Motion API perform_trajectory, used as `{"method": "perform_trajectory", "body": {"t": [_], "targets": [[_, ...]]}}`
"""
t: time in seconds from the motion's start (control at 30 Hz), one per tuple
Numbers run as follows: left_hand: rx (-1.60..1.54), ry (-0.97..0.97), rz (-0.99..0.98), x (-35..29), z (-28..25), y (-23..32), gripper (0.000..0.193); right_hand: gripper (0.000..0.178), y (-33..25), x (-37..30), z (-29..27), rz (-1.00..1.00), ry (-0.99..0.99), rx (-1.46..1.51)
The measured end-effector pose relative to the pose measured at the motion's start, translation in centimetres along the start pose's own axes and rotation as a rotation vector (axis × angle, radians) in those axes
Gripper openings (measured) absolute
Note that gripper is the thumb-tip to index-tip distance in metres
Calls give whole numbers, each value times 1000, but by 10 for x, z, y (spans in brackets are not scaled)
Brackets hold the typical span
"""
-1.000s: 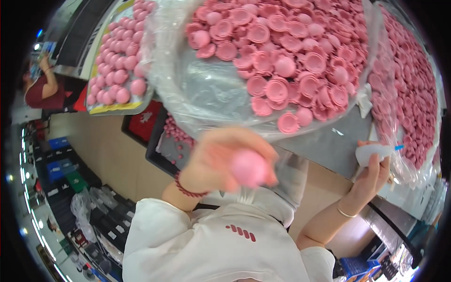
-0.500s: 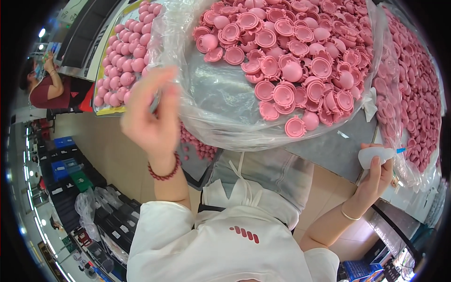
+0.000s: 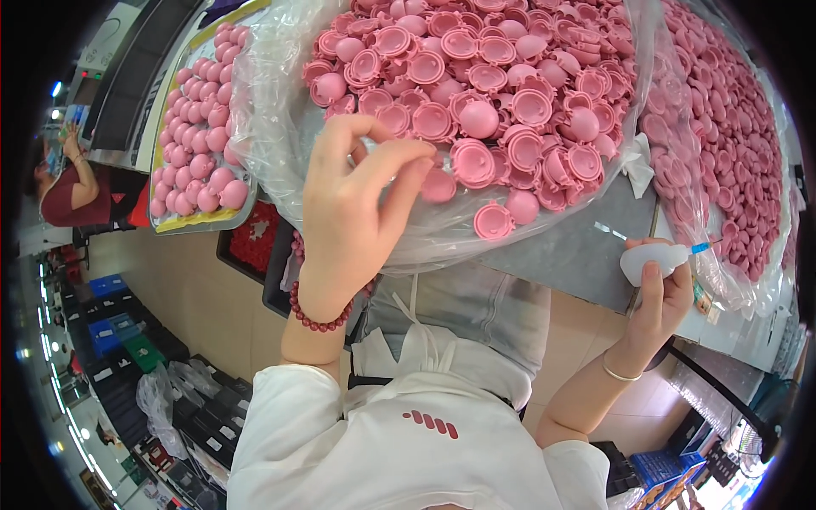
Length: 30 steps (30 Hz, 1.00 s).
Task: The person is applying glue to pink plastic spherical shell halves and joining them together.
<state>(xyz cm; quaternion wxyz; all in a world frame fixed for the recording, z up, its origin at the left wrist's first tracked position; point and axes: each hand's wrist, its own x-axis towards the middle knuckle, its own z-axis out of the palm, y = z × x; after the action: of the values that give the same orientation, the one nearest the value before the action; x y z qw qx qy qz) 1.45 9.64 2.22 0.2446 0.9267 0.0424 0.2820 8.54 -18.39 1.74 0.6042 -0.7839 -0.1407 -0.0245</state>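
My left hand reaches over the near edge of a heap of pink plastic half shells. Its thumb and forefinger come together in a pinch at one slightly blurred pink half shell; the fingers partly hide the contact. The heap lies in an opened clear plastic bag on the grey table. At the right, my right hand is wrapped round a translucent white squeeze bottle, which lies tilted with its blue needle tip pointing right.
A yellow-edged tray of closed pink balls stands at the left. A second bag of pink shells lies at the right. Below the table's left side is a dark bin with red pieces. Another person works at the far left.
My left hand has moved right, from beside the ball tray to the near edge of the shell heap, and now pinches there. My right hand still holds the bottle. The view has shifted slightly.
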Motion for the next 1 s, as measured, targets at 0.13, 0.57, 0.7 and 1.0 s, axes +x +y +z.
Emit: {"method": "perform_trajectory", "body": {"t": [0.13,0.57,0.7,1.0], "targets": [[-66,-40,7,-7,-6,4,20,29,0,0,3,-19,-1,-1],[-775,-128,-106,-27,-12,45,21,42,-44,-46,31,41,-177,538],[-1113,-388,-109,-35,17,57,22,36,-39,-49,62,17,-218,712],[-1650,-407,-394,-55,27,63,45,45,-31,-42,44,38,70,580]]}}
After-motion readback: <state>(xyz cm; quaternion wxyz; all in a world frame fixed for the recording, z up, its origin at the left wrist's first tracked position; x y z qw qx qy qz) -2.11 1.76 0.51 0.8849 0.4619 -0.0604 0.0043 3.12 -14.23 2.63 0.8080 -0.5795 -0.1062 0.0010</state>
